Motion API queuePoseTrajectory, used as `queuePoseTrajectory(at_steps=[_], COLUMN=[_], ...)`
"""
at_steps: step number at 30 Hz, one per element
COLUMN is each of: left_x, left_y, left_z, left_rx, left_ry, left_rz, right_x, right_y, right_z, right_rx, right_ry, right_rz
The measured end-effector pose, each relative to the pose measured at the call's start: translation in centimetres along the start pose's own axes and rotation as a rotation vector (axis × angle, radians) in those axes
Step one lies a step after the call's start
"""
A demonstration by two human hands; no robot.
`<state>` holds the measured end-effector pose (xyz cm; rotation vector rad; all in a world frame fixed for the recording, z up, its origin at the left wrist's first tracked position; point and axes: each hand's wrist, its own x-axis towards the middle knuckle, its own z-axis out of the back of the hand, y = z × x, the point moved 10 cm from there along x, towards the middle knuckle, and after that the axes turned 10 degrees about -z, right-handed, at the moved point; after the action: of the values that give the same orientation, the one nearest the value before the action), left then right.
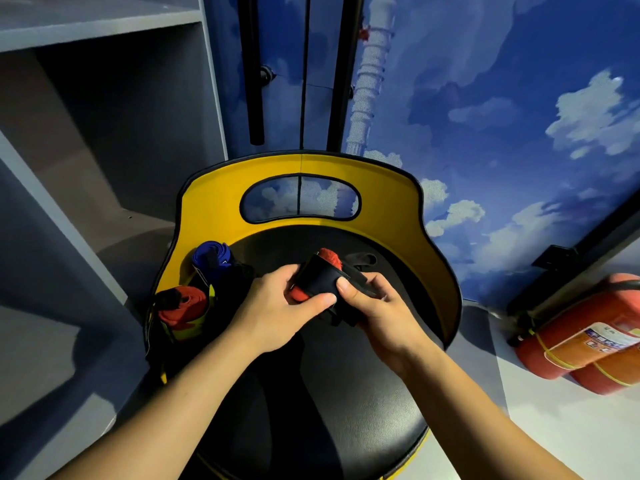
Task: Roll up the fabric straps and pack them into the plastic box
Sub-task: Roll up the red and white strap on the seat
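Straps first: you've got the black-and-red strap roll [320, 276] above the black chair seat [332, 368], left hand [277, 311] pinching its near end between thumb and fingers, right hand [375, 306] wrapped round the loose black tail. Looks nearly wound, so I'd guess just the tail end is left on this one. At the seat's left edge a blue roll [209, 256] and an orange-red roll [183, 304] already sit packed in what seems to be the box [188, 332], though honestly I can't make out its walls properly. One more to drop in, maybe.
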<state>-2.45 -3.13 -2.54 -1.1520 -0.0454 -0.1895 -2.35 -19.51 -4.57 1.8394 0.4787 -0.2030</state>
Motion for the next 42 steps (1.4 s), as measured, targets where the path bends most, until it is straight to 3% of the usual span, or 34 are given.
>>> queuePoseTrajectory(at_steps=[5,9,18,26,42], left_x=[0.1,0.4,-0.1,-3.5,-3.5], left_y=[0.2,1.2,4.7,9.3,10.4], left_z=[-0.4,-0.8,-1.6,-5.0,-5.6], left_rx=[-0.068,-0.217,0.074,0.206,0.201], left_ry=[-0.019,-0.018,0.037,0.153,0.055], left_rz=[-0.013,0.038,0.031,0.126,0.035], right_x=[-0.2,-0.6,1.0,1.3,1.3], right_y=[0.9,2.8,-0.1,-4.6,-5.9], right_z=[0.3,0.2,3.7,4.3,4.3], right_rx=[-0.018,-0.201,-0.635,-1.246,-1.247], right_ry=[-0.036,-0.022,-0.092,-0.177,-0.19], right_rz=[0.059,0.184,0.232,0.262,0.263])
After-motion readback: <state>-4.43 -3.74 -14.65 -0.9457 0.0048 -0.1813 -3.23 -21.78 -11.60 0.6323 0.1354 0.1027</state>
